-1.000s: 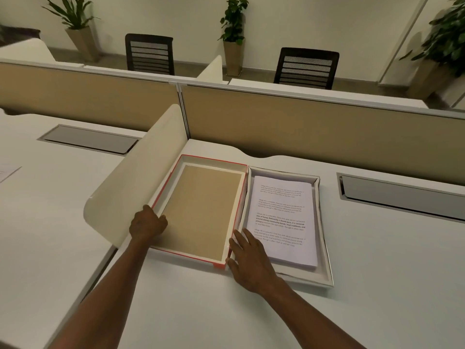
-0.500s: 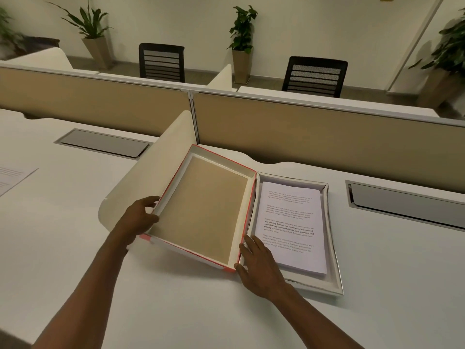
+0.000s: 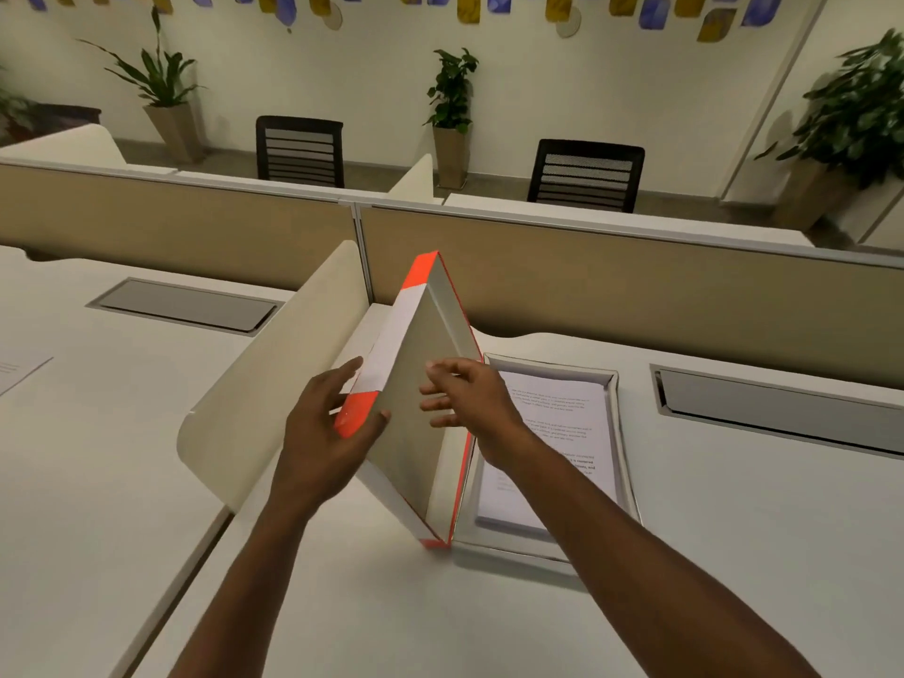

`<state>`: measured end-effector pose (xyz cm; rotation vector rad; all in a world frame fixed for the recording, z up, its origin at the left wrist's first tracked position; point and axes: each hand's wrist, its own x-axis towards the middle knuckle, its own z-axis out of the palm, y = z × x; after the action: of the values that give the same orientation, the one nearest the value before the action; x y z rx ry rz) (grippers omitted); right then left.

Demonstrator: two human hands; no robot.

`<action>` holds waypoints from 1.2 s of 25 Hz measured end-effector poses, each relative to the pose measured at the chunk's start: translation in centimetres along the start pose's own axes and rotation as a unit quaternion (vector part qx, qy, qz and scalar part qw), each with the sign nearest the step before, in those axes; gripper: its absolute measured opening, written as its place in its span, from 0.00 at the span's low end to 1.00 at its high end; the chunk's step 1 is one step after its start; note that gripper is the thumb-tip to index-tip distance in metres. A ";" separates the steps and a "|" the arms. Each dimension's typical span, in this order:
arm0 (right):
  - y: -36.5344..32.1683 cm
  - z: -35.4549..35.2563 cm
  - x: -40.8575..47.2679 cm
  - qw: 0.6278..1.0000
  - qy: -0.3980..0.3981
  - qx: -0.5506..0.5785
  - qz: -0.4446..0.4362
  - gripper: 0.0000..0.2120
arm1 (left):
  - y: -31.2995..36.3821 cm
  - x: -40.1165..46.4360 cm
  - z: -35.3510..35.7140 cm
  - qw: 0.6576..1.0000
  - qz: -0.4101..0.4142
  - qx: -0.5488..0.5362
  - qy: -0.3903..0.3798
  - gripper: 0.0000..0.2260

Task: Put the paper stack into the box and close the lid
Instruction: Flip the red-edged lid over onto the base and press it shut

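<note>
The orange-and-white lid stands tilted up on its right long edge, next to the box. My left hand grips its raised left edge near the orange corner. My right hand hovers at the lid's inner face with fingers spread; I cannot tell if it touches. The white box lies flat on the desk to the right. A printed paper stack rests inside it, partly hidden by my right forearm.
A curved cream divider stands just left of the lid. A tan partition runs behind the desk. Grey cable hatches sit in the desk on both sides. A loose sheet lies far left.
The lid went from lying flat to standing steeply on its right edge, raised by my left hand. My right hand left the desk and rose to the lid's inner face.
</note>
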<state>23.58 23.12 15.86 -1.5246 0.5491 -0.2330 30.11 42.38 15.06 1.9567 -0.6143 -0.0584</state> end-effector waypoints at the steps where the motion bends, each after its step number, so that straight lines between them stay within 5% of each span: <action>1: -1.1 0.4 0.4 0.999 -0.003 0.036 0.013 0.13 | 0.9 -0.3 0.9 1.000 -0.003 -0.007 0.002 0.33; 9: -1.9 -0.3 1.1 0.982 0.073 0.159 0.068 0.01 | 4.3 -1.5 4.7 0.996 -0.037 -0.073 -0.042 0.38; 13: -2.5 -2.2 0.3 0.974 0.066 0.199 0.080 0.08 | 2.1 -0.6 4.7 0.984 -0.089 -0.150 -0.031 0.31; 17: -3.4 -5.2 -1.4 0.965 0.031 0.254 0.061 0.10 | -1.9 0.9 6.7 0.939 -0.271 -0.190 -0.096 0.35; 21: -4.0 -7.3 -3.3 0.964 -0.008 0.261 0.044 0.15 | -4.7 0.6 9.0 0.831 -0.413 -0.301 -0.219 0.34; 24: -4.1 -9.5 -5.0 0.971 -0.010 0.235 0.032 0.14 | -5.7 0.0 10.0 0.798 -0.412 -0.373 -0.232 0.32; 30: -1.5 -16.5 -8.6 0.983 0.099 0.153 0.004 0.21 | -6.0 -0.6 10.8 0.818 -0.309 -0.425 -0.235 0.18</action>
<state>8.61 12.70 19.71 -1.2062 0.6448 -0.4461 28.68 35.61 4.75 1.1566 -0.1538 -1.0700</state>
